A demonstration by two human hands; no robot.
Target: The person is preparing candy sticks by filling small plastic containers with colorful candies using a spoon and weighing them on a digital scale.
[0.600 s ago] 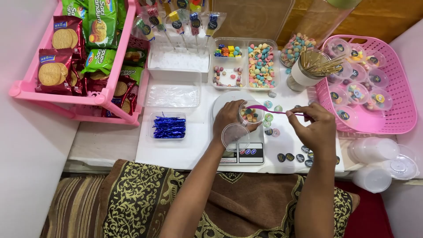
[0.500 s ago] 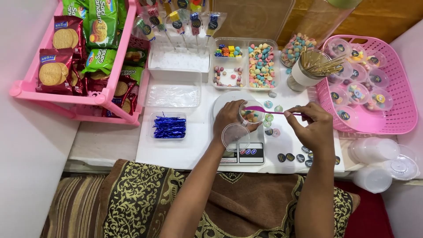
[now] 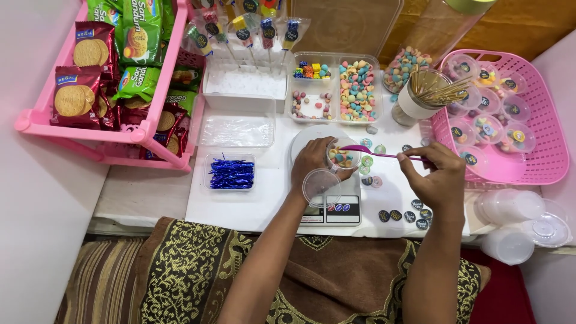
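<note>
My left hand (image 3: 312, 163) grips a small clear cup (image 3: 344, 157) partly filled with pastel candies, held over a white kitchen scale (image 3: 327, 207). A clear round lid (image 3: 321, 187) hangs under the same hand. My right hand (image 3: 437, 177) holds a purple spoon (image 3: 378, 153) by its handle, its bowl resting at the cup's rim. Loose candies and round stickers (image 3: 372, 179) lie on the white board between my hands.
A divided clear tray of colourful candies (image 3: 357, 90) sits behind the scale, with a jar of wooden sticks (image 3: 420, 99) and a pink basket of filled cups (image 3: 540, 150) to the right. Blue twist ties (image 3: 231, 174), empty cups (image 3: 510, 207) and a pink biscuit rack (image 3: 114, 135) surround the work area.
The spoon's bowl has come down to the cup's rim. My hands stay over the scale almost unmoved.
</note>
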